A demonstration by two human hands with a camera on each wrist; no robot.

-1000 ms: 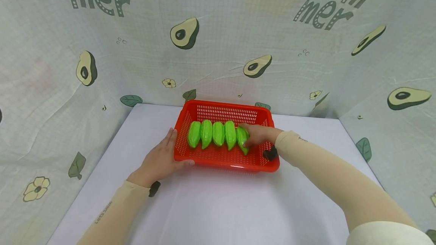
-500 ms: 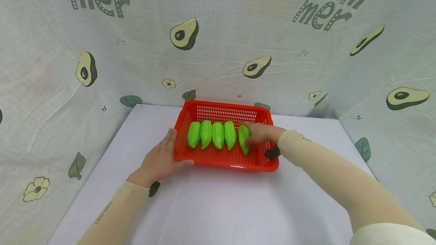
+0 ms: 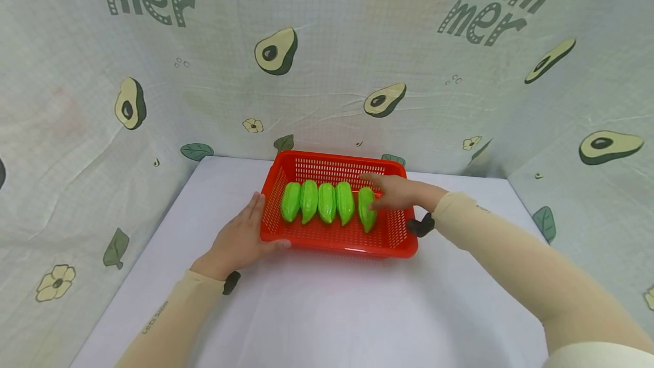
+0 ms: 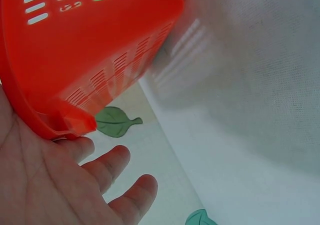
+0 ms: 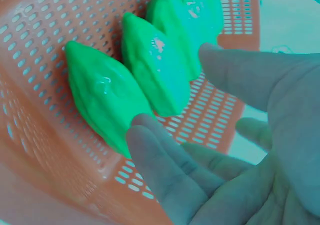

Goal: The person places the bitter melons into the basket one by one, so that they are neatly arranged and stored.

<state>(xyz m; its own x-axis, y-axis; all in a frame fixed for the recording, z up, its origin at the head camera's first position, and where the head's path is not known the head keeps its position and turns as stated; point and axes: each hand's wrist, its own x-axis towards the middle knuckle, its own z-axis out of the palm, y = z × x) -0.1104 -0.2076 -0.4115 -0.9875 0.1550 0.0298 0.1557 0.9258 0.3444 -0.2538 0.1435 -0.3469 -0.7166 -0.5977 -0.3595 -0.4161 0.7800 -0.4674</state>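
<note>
A red slotted plastic basket (image 3: 332, 247) holds several green, glossy, ridged fruits with pointed tips, laid side by side in a row. My left hand (image 3: 239, 243) rests flat against the basket's left end, its thumb along the front rim. In the left wrist view, the fingers of that left hand (image 4: 40, 180) extend past the corner of the basket (image 4: 90, 40). My right hand (image 3: 401, 192) hovers over the rightmost green fruit (image 3: 365, 209), fingers spread. In the right wrist view, fingertips of the right hand (image 5: 285, 150) overlap the end of that fruit (image 5: 102, 92); contact cannot be made out.
The basket stands on a white-covered table (image 3: 327, 305), near its back edge. Behind and at both sides hangs a pale cloth (image 3: 327, 72) printed with avocados, leaves and lettering. The rightmost fruit lies slightly apart from the others.
My right hand has let go of the rightmost green fruit and drawn up and to the right, its fingers opening. That fruit shifted slightly right. My left hand stays put.
</note>
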